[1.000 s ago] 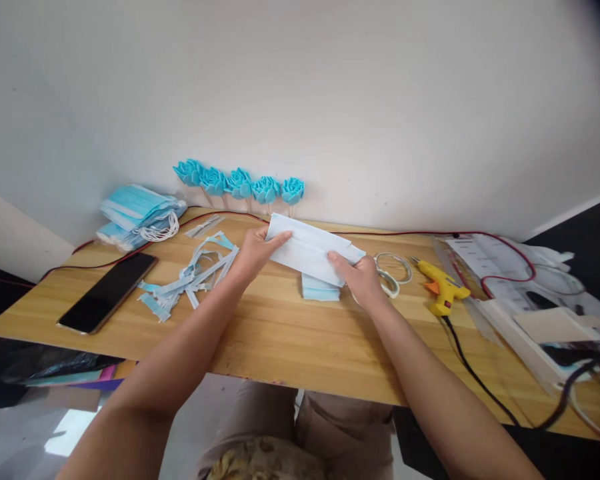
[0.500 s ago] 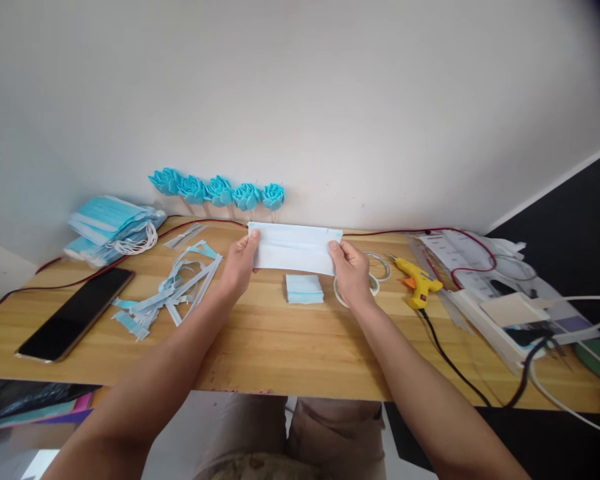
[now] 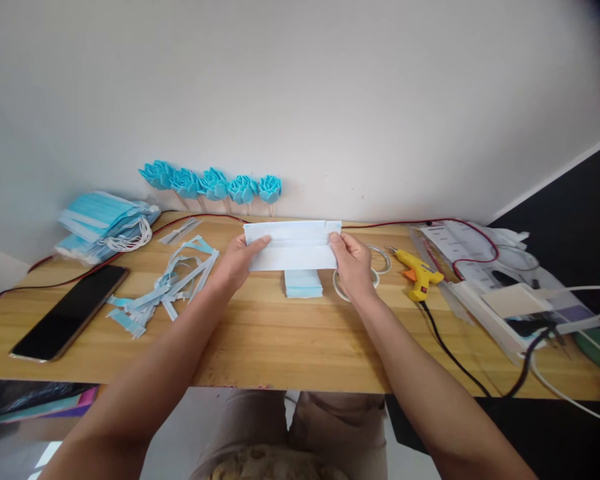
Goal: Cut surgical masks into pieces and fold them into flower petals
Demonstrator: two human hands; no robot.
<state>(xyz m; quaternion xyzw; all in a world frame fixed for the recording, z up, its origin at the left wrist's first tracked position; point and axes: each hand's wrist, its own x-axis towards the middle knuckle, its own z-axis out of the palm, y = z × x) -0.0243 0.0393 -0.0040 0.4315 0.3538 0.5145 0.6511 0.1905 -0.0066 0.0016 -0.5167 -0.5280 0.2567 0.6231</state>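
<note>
A pale blue-white face mask sheet, its ear loops not visible, is stretched flat between my two hands above the table. My left hand pinches its left end, thumb lying on the front. At the right end, my right hand grips with the thumb in front and the fingers behind. Just below the sheet lies a small stack of folded light blue pieces, its upper part covered by the sheet. Two tape rolls lie by my right hand, which partly hides one of them.
Cut blue strips and a phone lie to the left, before a pile of masks. Several blue fabric flowers on sticks lean at the wall. Right are a yellow glue gun, its black cord, and a white power strip.
My left thumb has slid inward across the sheet. The sheet now overlaps the top of the small stack, and the whole view has shifted slightly.
</note>
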